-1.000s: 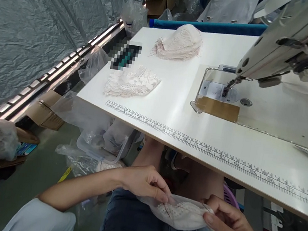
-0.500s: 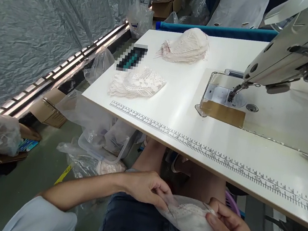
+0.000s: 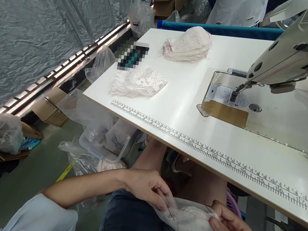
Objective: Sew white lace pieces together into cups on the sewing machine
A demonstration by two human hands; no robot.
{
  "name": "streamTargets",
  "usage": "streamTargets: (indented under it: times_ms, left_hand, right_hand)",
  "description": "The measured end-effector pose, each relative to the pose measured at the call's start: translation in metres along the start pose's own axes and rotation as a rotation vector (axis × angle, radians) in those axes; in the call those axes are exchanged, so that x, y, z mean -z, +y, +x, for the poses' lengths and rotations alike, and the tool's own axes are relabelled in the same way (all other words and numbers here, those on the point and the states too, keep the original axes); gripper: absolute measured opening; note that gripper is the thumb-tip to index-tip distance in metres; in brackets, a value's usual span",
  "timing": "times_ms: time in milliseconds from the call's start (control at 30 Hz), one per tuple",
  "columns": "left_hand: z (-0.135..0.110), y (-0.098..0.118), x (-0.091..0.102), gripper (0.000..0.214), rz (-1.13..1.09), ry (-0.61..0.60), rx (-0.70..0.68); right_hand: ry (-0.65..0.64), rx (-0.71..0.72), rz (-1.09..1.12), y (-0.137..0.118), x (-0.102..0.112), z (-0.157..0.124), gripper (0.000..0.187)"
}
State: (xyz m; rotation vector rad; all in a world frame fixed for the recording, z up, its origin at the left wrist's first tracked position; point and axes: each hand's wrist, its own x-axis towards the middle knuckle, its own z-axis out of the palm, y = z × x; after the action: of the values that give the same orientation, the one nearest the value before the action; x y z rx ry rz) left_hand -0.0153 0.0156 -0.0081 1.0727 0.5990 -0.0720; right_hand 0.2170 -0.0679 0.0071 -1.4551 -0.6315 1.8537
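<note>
Over my lap, a piece of sheer white lace fabric point(image 3: 189, 219) is stretched between both hands. My left hand point(image 3: 150, 190) pinches its left end, with some fingertips behind the sheer layer. At the other end, the thumb and fingers of my right hand point(image 3: 234, 228) close on the edge. Dark loose threads show near both grips. On the table point(image 3: 171, 112) above lie a folded stack of white lace pieces point(image 3: 138, 84) and a pile of cream fabric cups point(image 3: 189, 45) with stray threads. A sewing machine point(image 3: 294, 47) stands at the right, its needle area over a metal plate.
A printed ruler point(image 3: 201, 147) runs along the table's front edge, between my lap and the machine. Below the left side are a clear plastic bin point(image 3: 102, 148) with bags and a cardboard box point(image 3: 51, 106). A person in white point(image 3: 238, 8) is behind the table.
The fabric between my hands has tilted and dropped slightly, showing more of its lace face. Both hands keep their grip. The view has shifted a little.
</note>
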Motion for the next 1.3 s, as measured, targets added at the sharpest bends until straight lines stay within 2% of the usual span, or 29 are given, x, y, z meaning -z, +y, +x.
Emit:
streamTargets:
  times_ms: [400, 467, 667, 767, 933, 1133, 1300]
  left_hand:
    - [-0.004, 0.009, 0.0, 0.07, 0.058, -0.083, -0.045]
    - [-0.004, 0.01, -0.003, 0.063, 0.09, -0.039, -0.044]
    - [0.004, 0.012, -0.022, 0.036, 0.1, 0.219, 0.011]
    - [0.008, 0.014, -0.026, 0.029, 0.058, 0.265, 0.004]
    - [0.007, 0.015, -0.023, 0.025, 0.048, 0.229, 0.009]
    - [0.004, 0.013, -0.019, 0.027, 0.13, 0.181, -0.02]
    - [0.004, 0.017, -0.018, 0.027, 0.151, 0.156, -0.025]
  right_hand:
    - [-0.022, -0.006, 0.0, 0.008, 0.002, 0.002, 0.041]
    - [-0.04, -0.002, 0.005, 0.009, 0.001, 0.002, 0.04]
    - [-0.123, 0.024, -0.027, 0.016, 0.004, 0.002, 0.036]
    - [-0.116, 0.043, -0.03, 0.017, 0.007, 0.002, 0.035]
    - [-0.143, 0.064, -0.038, 0.015, 0.009, 0.003, 0.03]
    - [-0.242, 0.085, -0.113, 0.014, 0.01, 0.005, 0.017]
    - [-0.302, 0.045, -0.155, 0.013, 0.007, 0.009, 0.024]
